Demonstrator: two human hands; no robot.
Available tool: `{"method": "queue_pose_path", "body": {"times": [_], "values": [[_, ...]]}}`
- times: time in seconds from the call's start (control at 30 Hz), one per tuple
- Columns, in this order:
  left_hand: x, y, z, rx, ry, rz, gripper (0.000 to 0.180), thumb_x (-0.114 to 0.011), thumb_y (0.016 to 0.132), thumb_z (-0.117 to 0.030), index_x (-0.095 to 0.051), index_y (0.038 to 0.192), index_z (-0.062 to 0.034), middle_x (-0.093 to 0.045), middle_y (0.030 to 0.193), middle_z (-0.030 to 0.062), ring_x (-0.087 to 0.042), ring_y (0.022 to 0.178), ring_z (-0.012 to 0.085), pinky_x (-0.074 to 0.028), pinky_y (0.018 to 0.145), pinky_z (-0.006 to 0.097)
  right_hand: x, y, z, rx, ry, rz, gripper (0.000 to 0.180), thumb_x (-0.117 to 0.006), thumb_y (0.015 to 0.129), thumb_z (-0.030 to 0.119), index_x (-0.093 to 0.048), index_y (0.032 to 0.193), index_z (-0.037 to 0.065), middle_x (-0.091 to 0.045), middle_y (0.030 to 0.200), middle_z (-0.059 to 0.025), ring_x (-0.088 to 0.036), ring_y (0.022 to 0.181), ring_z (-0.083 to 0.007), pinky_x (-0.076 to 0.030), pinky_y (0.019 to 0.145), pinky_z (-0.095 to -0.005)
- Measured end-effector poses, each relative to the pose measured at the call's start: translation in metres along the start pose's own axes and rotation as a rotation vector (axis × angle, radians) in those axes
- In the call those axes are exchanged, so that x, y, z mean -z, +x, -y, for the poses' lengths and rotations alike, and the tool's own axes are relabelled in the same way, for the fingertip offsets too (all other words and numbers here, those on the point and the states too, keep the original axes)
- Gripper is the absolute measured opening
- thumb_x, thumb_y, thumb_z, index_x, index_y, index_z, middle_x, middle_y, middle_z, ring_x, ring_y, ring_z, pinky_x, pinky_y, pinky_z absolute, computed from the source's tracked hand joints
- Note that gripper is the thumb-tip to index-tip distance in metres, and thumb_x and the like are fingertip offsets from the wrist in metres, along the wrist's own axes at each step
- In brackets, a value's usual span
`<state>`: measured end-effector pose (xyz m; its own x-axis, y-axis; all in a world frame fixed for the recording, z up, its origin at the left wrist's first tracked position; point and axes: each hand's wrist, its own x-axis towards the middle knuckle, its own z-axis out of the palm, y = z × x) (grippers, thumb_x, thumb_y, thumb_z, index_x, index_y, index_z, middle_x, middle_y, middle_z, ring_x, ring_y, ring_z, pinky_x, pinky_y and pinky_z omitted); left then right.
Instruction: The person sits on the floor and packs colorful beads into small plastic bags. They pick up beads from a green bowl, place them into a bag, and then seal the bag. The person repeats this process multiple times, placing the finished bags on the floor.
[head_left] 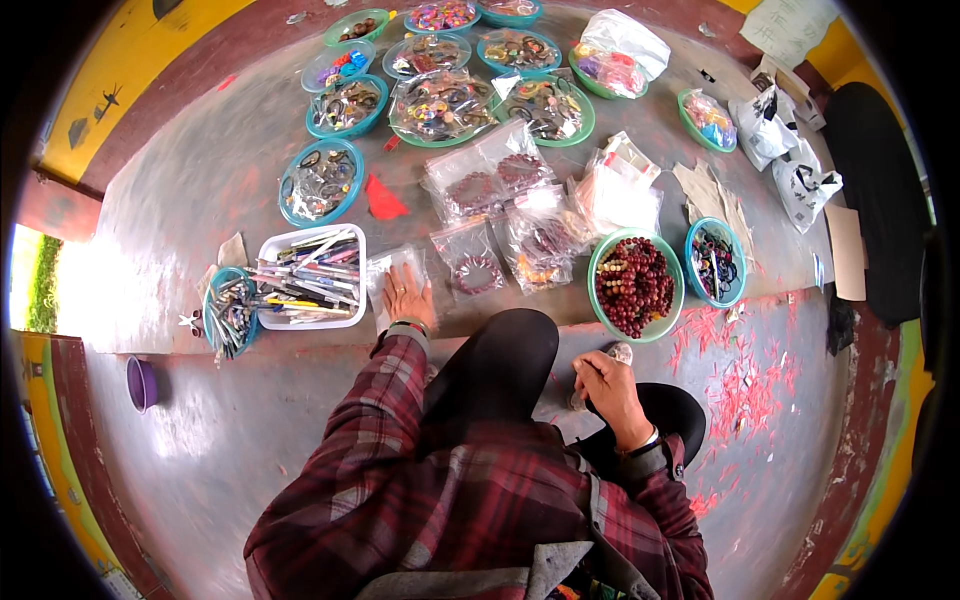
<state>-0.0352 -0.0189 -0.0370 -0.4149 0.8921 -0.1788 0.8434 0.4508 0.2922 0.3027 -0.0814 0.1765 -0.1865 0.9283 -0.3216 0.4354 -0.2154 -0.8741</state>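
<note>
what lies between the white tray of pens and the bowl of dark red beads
The head view shows the left hand spread over a clear plastic bag, then clear bags of beaded bracelets.

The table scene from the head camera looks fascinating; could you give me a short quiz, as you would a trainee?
1. True or false: the left hand rests on a clear plastic bag.
2. What fills the white tray? A) spoons B) pens C) fruit
3. Fill in: in the picture, the dark red beads lie to the ____ of the white tray.

Key: 1. True. 2. B. 3. Right.
</note>
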Motion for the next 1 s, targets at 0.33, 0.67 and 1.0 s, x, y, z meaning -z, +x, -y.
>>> {"method": "queue_pose_path", "body": {"times": [0.33,0.67,1.0], "values": [[0.006,0.006,-0.032,-0.123,-0.075,-0.042,0.046,-0.061,0.078,-0.033,-0.052,0.113,-0.0038,-0.049,0.121,0.0175,-0.044,0.114,0.0331,-0.034,0.096,0.042,0.002,-0.004,0.004,0.026,-0.012,0.016,0.015,-0.057,0.085,0.016,-0.060,0.086,0.001,-0.056,0.058,-0.0074,-0.055,0.048,-0.0145,-0.042,0.046,-0.0278],[-0.038,0.043,-0.086,0.350,-0.227,0.141,0.044,-0.065,0.069,-0.023,-0.056,0.106,-0.0010,-0.057,0.109,0.0194,-0.055,0.102,0.0343,-0.043,0.090,0.042,0.009,-0.006,0.003,0.172,-0.140,-0.053,0.015,-0.058,0.082,0.018,-0.061,0.085,0.003,-0.057,0.068,-0.0167,-0.058,0.062,-0.0330,-0.043,0.054,-0.0372],[0.012,-0.017,-0.124,0.505,-1.797,0.683,0.017,-0.059,0.076,-0.004,-0.056,0.093,0.0001,-0.062,0.090,0.0106,-0.060,0.082,0.0222,-0.050,0.073,0.033,0.015,-0.004,-0.004,0.015,0.205,-0.017,0.022,-0.057,0.085,0.022,-0.062,0.089,0.001,-0.062,0.072,-0.0092,-0.060,0.061,-0.0181,-0.048,0.057,-0.0312]]}}
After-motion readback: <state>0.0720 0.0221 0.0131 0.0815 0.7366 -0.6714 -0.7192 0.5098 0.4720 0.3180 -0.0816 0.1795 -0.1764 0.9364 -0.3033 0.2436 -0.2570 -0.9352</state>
